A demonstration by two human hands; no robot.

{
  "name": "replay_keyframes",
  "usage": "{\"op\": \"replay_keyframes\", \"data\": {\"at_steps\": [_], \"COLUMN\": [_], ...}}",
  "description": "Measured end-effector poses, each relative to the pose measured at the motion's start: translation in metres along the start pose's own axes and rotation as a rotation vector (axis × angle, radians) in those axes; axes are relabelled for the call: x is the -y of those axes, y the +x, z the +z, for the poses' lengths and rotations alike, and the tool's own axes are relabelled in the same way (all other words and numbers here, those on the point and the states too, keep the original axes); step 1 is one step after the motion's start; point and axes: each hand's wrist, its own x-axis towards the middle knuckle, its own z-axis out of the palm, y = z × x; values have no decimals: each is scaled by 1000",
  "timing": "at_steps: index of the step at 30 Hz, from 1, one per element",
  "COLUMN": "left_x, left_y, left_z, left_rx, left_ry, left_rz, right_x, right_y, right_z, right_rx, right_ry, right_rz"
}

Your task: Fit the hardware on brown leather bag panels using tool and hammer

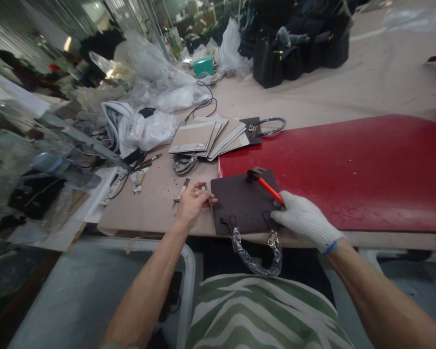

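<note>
A dark brown leather bag panel [241, 201] lies at the table's near edge, its plastic-wrapped handle [256, 259] hanging over the edge. My right hand [305, 218], in a white knit glove, grips the red handle of a small hammer [263, 182] whose head rests near the panel's top edge. My bare left hand [193, 199] is at the panel's left edge, fingers pinched on a thin metal tool [207, 194].
A red mat [349, 165] covers the table's right part. A stack of beige panels [210, 138] and another handled panel [257, 128] lie behind. A metal tool [180, 191] lies by my left hand. Plastic bags [141, 126] and clutter fill the left; black bags [298, 48] stand at the back.
</note>
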Motion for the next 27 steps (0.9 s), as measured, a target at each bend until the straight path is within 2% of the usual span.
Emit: {"op": "replay_keyframes", "data": {"at_steps": [3,5,8,21,24,27], "left_x": [9,15,21,26,28,32], "left_y": [-24,-33,-36,-37,-38,-40], "left_z": [46,71,88,89,89,89], "left_rx": [147,161,135,178,177,177], "left_ry": [-306,-331,-275,-189,-141,-41], "left_rz": [19,19,28,69,126,246], "right_x": [0,0,-1,-5,-6,-5], "right_y": [0,1,1,5,5,5], "right_z": [1,3,4,9,8,8], "right_rx": [-8,-10,-10,-35,-35,-33], "right_ry": [-7,-18,-20,-13,-13,-5], "right_rz": [5,15,32,14,11,13]}}
